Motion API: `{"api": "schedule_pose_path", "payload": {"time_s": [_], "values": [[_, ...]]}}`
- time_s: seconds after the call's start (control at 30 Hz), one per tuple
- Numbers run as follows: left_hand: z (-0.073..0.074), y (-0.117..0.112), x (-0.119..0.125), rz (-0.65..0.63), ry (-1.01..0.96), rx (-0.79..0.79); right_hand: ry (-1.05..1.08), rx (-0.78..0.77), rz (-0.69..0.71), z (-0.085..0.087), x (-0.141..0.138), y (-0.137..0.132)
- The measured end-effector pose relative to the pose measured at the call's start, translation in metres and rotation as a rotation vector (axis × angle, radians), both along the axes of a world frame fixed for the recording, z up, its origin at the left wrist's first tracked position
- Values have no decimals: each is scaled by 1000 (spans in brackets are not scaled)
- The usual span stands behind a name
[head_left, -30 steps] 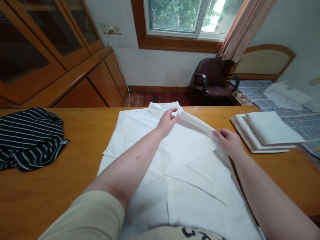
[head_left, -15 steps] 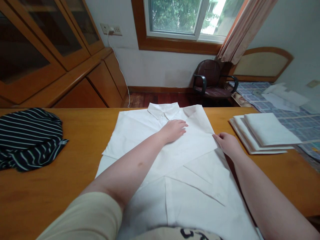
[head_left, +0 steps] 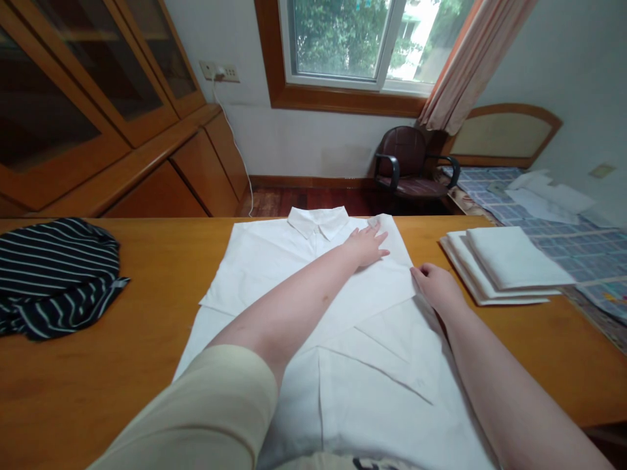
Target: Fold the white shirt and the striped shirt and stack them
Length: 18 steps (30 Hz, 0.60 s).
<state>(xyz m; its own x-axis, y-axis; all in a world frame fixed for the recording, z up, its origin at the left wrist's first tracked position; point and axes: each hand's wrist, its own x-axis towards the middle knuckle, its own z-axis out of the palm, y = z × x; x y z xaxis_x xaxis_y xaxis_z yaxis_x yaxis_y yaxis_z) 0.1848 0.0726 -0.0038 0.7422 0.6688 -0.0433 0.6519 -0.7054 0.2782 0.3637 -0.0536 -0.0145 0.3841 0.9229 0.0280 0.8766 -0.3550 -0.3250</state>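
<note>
A white collared shirt [head_left: 274, 261] lies spread on the wooden table [head_left: 157, 274], its collar at the far edge and its sleeves folded across the front. My left hand [head_left: 366, 247] rests flat with fingers spread on the shirt's upper right part, near the shoulder. At the shirt's right edge, my right hand [head_left: 434, 282] is closed, thumb and forefinger pinching the fabric at the sleeve fold. The hem runs toward my body and passes out of view.
To the right sits a stack of folded white cloths [head_left: 514, 258]. A black striped cloth [head_left: 59, 274] lies bunched at the left. Beyond the table are a brown armchair [head_left: 404, 156], a bed with plaid cover [head_left: 529, 215] and a wooden cabinet [head_left: 161, 176].
My left hand has slid across the shirt to the right and away from me, its fingers spreading wider. My right hand keeps its pinch at the right edge.
</note>
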Motion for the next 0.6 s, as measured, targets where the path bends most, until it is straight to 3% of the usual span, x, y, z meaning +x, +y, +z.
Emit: {"api": "schedule_pose_path", "payload": {"time_s": [0.13, 0.23, 0.43, 0.6], "values": [[-18, 0, 7, 29, 4, -27, 30, -50, -12, 1, 3, 0], [-23, 3, 3, 32, -15, -28, 58, -58, -8, 2, 4, 1], [-5, 16, -29, 88, -53, -57, 139, -56, -18, 2, 6, -3], [11, -9, -94, -15, -87, -94, 300, -2, -55, -3, 17, 3]]}}
